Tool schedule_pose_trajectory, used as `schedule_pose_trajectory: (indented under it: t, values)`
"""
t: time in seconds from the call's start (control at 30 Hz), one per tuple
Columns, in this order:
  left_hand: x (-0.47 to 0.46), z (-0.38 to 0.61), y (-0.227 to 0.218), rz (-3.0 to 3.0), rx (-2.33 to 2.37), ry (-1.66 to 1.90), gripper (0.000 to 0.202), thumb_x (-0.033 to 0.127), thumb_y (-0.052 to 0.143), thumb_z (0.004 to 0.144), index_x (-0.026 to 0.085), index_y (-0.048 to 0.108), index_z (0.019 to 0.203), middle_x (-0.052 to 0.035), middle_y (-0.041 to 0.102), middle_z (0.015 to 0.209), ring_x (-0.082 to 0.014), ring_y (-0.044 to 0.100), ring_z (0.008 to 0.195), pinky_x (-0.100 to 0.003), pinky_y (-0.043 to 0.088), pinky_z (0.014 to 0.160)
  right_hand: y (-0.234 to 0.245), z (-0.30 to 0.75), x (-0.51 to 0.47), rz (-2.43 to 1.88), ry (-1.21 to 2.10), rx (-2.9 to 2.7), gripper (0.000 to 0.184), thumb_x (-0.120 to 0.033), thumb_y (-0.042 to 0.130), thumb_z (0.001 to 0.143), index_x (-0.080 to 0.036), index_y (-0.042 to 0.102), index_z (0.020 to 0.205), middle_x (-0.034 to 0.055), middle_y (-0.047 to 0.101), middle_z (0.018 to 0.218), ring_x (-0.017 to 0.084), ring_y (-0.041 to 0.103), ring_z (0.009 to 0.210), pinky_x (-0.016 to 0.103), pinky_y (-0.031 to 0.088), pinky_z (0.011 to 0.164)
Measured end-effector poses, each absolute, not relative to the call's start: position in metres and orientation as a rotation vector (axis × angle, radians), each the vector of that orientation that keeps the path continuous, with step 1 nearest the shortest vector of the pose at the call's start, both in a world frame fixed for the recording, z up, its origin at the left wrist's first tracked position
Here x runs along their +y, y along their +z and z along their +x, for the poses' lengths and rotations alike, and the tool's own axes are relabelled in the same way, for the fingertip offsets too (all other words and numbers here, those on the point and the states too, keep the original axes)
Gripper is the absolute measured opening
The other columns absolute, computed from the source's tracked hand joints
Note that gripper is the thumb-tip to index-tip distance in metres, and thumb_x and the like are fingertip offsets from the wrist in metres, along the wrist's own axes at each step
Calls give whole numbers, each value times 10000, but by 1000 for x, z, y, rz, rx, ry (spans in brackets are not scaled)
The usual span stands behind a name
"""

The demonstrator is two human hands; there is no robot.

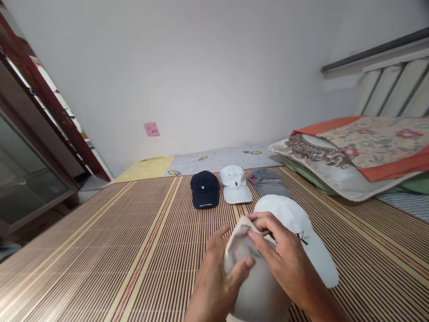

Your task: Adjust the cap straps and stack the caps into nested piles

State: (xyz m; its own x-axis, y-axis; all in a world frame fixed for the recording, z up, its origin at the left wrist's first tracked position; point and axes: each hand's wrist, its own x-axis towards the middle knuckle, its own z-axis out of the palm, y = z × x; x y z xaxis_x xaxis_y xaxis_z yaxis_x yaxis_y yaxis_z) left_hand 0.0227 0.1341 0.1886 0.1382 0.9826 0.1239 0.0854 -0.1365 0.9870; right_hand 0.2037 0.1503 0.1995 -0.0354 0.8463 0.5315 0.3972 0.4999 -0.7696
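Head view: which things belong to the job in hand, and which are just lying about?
In hand: beige cap, gripped by left hand and right hand; near white cap alongside.
Lying about: navy cap, far white cap, grey cap, pillows, pink note.

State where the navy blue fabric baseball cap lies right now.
In the head view, the navy blue fabric baseball cap lies mid-frame on the striped bamboo mat, left of the far white fabric cap.

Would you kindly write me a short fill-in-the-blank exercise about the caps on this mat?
The white cap lies ___ the navy cap and the grey cap.
These make a row of ___ caps.
The left hand and right hand grip the beige cap above the striped ___.
Missing: between; three; mat.
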Motion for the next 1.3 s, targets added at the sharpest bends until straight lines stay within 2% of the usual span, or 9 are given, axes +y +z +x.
schedule_pose_trajectory:
  t: [0.07,0.17,0.27,0.4,0.6,0.8,1.0,1.17,1.3]
  values:
    - [135,24,192,1631,1345,1182,218,425,705,917,268,824,1012,-135,693,1215,-338,612,1135,-429,451,992,199,201,149,-1084,543,-1654,181,-382,542,1026,-239,629,958,107,726,1213,247,698,1074,387,559,923]
    - [139,17,195,1721,1525,1256,275,373,628,953,244,783,767,-84,661,879,-257,606,852,-342,438,799,194,202,150,-1113,663,-1649,354,-433,543,1032,-245,600,1327,133,667,1416,280,652,1273,465,535,1063]
    - [144,-2,193,1583,1624,1322,288,405,629,934,224,732,734,-36,627,721,-224,568,713,-307,387,676,182,204,155,-1161,810,-1657,632,-506,553,1032,-263,391,1592,148,533,1593,293,522,1455,526,439,1193]
    - [155,-41,181,1449,1932,1398,346,478,567,937,211,690,755,-19,612,635,-227,554,644,-307,342,617,152,204,166,-1334,1013,-1762,706,-561,609,991,-232,436,1592,188,564,1564,331,525,1456,559,444,1178]
    - [160,-107,166,1384,2549,1250,275,303,446,955,182,692,926,-182,723,957,-334,631,863,-440,449,776,127,191,169,-1460,974,-1975,523,-339,754,899,-195,671,1395,191,690,1422,398,631,1336,559,500,1099]
    - [144,-121,185,1094,2800,1649,493,362,487,916,121,641,1318,-253,609,1321,-442,524,1319,-610,480,1003,132,162,157,-1422,1297,-2125,675,-378,703,940,-301,490,1575,104,501,1633,356,478,1483,551,390,1202]
    - [165,-82,159,1384,1831,1137,499,560,532,896,186,689,1186,-122,755,1016,-292,715,797,-415,565,686,114,121,149,-1322,1290,-2237,680,-270,642,931,-204,471,1586,142,444,1663,350,371,1544,540,325,1253]
    - [186,-57,129,1746,1872,754,485,388,555,887,141,696,1280,-176,723,1287,-317,678,1155,-450,483,1026,103,108,142,-1122,1068,-2312,683,-185,703,865,-248,545,1527,121,533,1600,342,436,1500,520,324,1261]
    - [184,-58,127,1938,2041,302,290,273,531,886,222,778,1029,-133,762,1232,-352,608,1282,-520,417,1062,110,126,150,-1114,1043,-2194,638,-256,745,866,-309,587,1481,87,601,1536,334,534,1425,505,434,1194]
